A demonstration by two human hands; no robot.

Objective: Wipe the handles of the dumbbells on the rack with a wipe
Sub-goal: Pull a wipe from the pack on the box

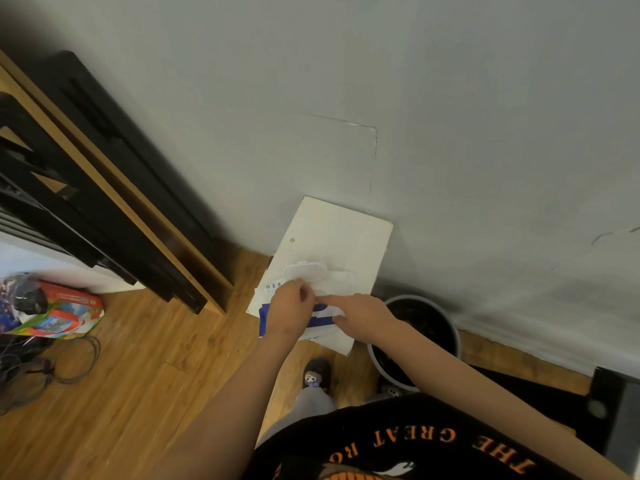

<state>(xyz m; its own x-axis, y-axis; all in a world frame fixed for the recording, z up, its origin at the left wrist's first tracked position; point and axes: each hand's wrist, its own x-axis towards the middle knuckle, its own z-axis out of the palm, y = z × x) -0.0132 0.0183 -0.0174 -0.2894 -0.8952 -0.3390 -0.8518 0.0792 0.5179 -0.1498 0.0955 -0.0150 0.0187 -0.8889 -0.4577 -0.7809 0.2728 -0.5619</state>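
Wipe pack [320, 322]: a blue and white soft pack lying flat on the near end of a white box [339, 237]. Its long axis runs left to right, and its top faces up.
Flip lid [306, 270]: white, swung open on the pack's far side.
Wipe [341, 278]: a crumpled white sheet showing at the opening, spread to the right of the lid.
White box: long axis near to far, its far end against the grey wall [450, 98].
Left hand [289, 308]: over the left part of the pack, fingers curled, tips bunched together at the opening and pinching the white sheet.
Right hand [362, 318]: knuckles up on the right part of the pack, index finger stretched left across its top, its tip just beside the left hand's fingers. The other fingers are tucked under the hand, so I cannot tell whether they grip the pack or only press it.
Hidden: the hands cover most of the pack. Only part of the blue band and a few printed characters show, too small to read.
Blurred: the black slatted frames [104, 161] leaning at the far left are smeared, and their make-up is unclear.
Right of box: a round dark pot [446, 327], just beside the box and partly behind the right forearm.
Floor [138, 358]: wood planks, with a colourful bag [65, 313] and loose cables [41, 368] at the left.
Near edge: one shoe [317, 374].
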